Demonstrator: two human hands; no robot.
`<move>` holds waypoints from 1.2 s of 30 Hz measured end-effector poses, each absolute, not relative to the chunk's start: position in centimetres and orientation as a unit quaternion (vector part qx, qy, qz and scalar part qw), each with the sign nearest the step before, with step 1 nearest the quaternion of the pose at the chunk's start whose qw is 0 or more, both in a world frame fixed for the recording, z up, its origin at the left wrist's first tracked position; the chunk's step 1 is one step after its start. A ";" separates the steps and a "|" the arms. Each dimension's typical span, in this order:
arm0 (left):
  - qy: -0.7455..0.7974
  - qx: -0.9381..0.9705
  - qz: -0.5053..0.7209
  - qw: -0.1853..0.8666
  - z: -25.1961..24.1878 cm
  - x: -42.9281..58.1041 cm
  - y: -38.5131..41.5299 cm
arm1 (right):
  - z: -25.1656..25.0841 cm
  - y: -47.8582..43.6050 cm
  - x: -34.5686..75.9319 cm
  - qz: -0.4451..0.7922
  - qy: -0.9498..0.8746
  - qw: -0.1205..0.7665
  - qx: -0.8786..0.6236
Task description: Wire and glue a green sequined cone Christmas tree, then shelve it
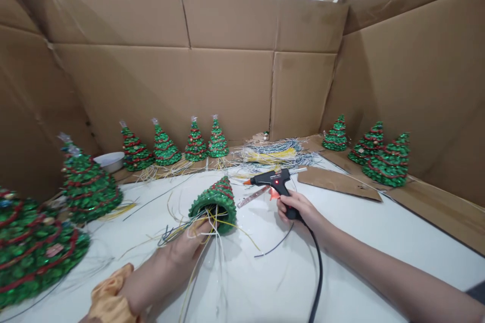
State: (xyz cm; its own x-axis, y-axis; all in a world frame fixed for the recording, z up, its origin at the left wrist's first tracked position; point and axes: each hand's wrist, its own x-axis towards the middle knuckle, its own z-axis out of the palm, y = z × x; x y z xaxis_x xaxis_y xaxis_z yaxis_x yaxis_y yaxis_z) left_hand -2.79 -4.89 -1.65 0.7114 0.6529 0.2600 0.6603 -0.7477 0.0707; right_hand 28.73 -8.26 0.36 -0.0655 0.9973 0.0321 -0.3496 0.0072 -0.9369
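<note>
My right hand is wrapped round the grip of a black hot glue gun with an orange nozzle pointing left and a red light lit on its side. Just left of it, my left hand holds a small green Christmas tree tipped over, its hollow base facing me. The fingers are partly hidden at the base's lower rim. Out of the hollow spill several thin white, yellow and dark wires. A gap separates the nozzle from the tree.
Decorated trees stand at the left, along the back and at the right. A wire bundle lies at the back, near a cardboard piece. Cardboard walls enclose the white table. The gun's cord runs toward me.
</note>
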 end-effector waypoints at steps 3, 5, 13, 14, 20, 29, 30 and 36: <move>-0.351 -0.922 -0.162 0.007 -0.7 -1.6 -6.3 | 0.6 -8.5 28.6 0.608 -0.418 0.536 -0.410; -0.361 -0.917 -0.171 -0.022 0.1 -0.7 -6.9 | 0.5 -8.6 28.7 0.609 -0.436 0.509 -0.424; -0.416 -0.878 -0.188 -0.141 2.1 1.1 -7.1 | 0.5 -9.8 30.1 0.492 -0.612 0.381 -0.489; -0.421 -0.874 -0.194 -0.147 2.0 1.1 -7.0 | 0.7 -10.0 30.3 0.478 -0.626 0.359 -0.501; -0.453 -0.833 -0.244 -0.203 1.5 1.2 -6.1 | 1.7 -11.4 29.8 0.411 -0.709 0.278 -0.501; -0.474 -0.797 -0.243 -0.285 2.3 1.6 -6.1 | 1.5 -13.4 26.8 0.189 -0.812 0.305 -0.460; -0.478 -0.795 -0.238 -0.288 2.4 1.7 -6.2 | 1.5 -13.3 26.6 0.171 -0.820 0.304 -0.454; -0.475 -0.792 -0.251 -0.289 1.8 1.5 -5.9 | 2.0 -12.6 25.1 0.140 -0.842 0.229 -0.468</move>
